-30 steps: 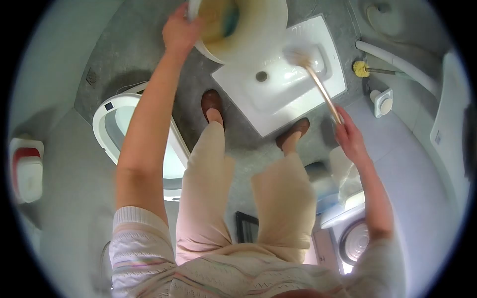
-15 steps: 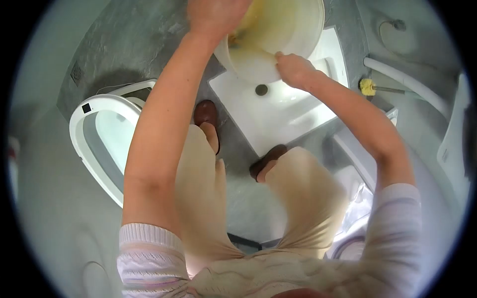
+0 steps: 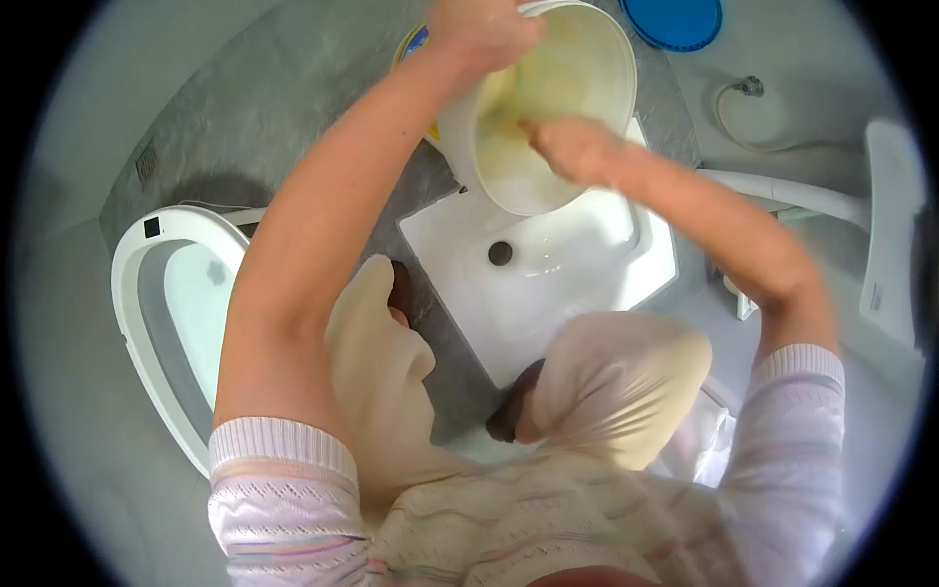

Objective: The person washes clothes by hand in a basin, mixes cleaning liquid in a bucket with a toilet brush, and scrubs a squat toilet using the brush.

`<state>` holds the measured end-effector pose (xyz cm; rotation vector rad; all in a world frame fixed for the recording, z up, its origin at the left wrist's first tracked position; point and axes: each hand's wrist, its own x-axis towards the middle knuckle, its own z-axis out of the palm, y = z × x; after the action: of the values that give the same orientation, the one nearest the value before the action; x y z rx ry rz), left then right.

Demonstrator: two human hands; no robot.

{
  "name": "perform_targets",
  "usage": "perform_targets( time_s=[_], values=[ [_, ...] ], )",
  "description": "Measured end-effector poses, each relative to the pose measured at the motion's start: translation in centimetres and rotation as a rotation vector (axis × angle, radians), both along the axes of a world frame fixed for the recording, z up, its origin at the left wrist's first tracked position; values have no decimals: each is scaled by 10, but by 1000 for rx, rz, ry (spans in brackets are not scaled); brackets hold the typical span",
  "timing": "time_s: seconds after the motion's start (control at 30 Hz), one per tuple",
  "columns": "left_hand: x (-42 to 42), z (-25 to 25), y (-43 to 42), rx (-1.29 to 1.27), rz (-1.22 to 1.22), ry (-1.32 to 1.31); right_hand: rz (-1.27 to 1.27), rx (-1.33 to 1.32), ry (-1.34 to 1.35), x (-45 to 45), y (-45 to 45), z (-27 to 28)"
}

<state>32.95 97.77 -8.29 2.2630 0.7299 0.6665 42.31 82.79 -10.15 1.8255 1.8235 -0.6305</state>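
Note:
A large white bucket (image 3: 611, 73) is tilted above the white basin, its mouth facing me and its inside stained yellowish. My left hand (image 3: 484, 31) is closed on the bucket's rim at its upper left. Inside the bucket's mouth is my right hand (image 3: 577, 149), blurred by motion, its fingers closed; what it holds is too smeared to make out. Below the bucket lies the rectangular white basin (image 3: 528, 303) with a dark round drain (image 3: 500, 253).
A white oval tub (image 3: 147, 323) stands at the left. At the top right is a blue round lid (image 3: 675, 22). A shower hose (image 3: 729, 108) and a white pipe (image 3: 792, 192) run along the right wall. My brown shoe (image 3: 514, 406) is beside the basin.
The long-handled brush seen in my right hand a second ago is no longer distinguishable. That hand has moved up and left into the bucket. My left hand and the bucket have shifted right.

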Motion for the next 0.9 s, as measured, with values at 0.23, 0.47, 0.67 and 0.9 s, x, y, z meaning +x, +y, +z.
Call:
perform_targets(
  time_s=[0.23,0.47,0.67,0.9],
  values=[
    [-35,42,-19,-181,-28,69,-3,53,-46,38,-12,-10],
    [-37,36,-24,-138,-16,184,-263,123,212,18,19,19],
    [-40,36,-31,7,-14,218,7,240,19,-31,-12,-41],
    [-50,34,-24,-13,59,176,-193,195,125,30,14,-34]
  ],
)
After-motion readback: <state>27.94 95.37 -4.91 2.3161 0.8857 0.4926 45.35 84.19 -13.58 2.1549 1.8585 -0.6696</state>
